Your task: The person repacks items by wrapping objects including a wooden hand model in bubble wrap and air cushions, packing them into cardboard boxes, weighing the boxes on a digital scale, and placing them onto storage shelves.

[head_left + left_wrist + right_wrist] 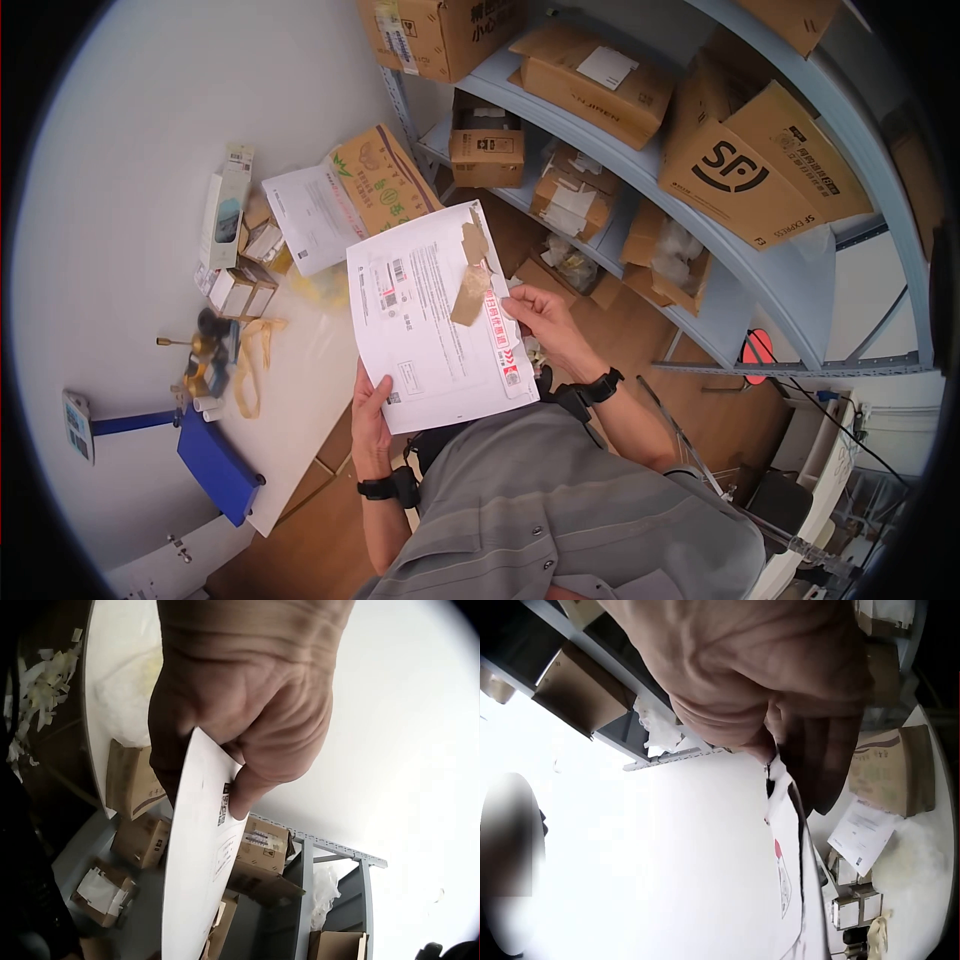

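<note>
A white printed sheet (420,340) is held up in front of the body, with black text, a barcode label and a red printed strip by its right edge. Torn brown patches (467,297) show near its upper right. My left hand (372,412) pinches the lower left corner, the thumb over the printed face. On the other side, my right hand (545,322) pinches the right edge. In the left wrist view the sheet (199,855) appears nearly edge-on between thumb and fingers. The right wrist view shows a ragged edge on the sheet (786,847) below the fingers.
The white table (310,345) at left bears another printed sheet (315,215), a green-printed carton (385,180), small boxes (240,290) and a blue board (215,465). A blue-grey shelf (760,300) at right holds several cartons, including an open SF carton (730,165).
</note>
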`<action>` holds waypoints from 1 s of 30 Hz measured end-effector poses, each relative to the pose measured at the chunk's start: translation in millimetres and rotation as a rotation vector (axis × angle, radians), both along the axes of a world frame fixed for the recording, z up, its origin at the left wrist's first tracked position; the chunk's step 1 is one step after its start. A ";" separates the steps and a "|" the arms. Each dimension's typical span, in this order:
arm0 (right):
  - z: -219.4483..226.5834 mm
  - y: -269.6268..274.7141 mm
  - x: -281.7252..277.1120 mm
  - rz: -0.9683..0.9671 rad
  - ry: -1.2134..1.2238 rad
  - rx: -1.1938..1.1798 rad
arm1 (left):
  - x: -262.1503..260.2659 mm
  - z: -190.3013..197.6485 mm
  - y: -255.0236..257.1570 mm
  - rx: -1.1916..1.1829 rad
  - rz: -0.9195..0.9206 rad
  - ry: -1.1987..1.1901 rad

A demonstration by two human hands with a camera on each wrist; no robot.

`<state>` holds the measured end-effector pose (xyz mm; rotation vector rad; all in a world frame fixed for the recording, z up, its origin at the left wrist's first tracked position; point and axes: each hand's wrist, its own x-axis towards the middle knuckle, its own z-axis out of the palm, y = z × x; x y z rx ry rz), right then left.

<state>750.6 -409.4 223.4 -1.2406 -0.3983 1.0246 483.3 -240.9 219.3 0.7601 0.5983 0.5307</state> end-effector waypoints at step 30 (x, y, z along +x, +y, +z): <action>-16.5 29.1 -8.8 -0.112 0.060 -0.083 | 10.7 69.7 -33.3 1.574 -0.237 0.846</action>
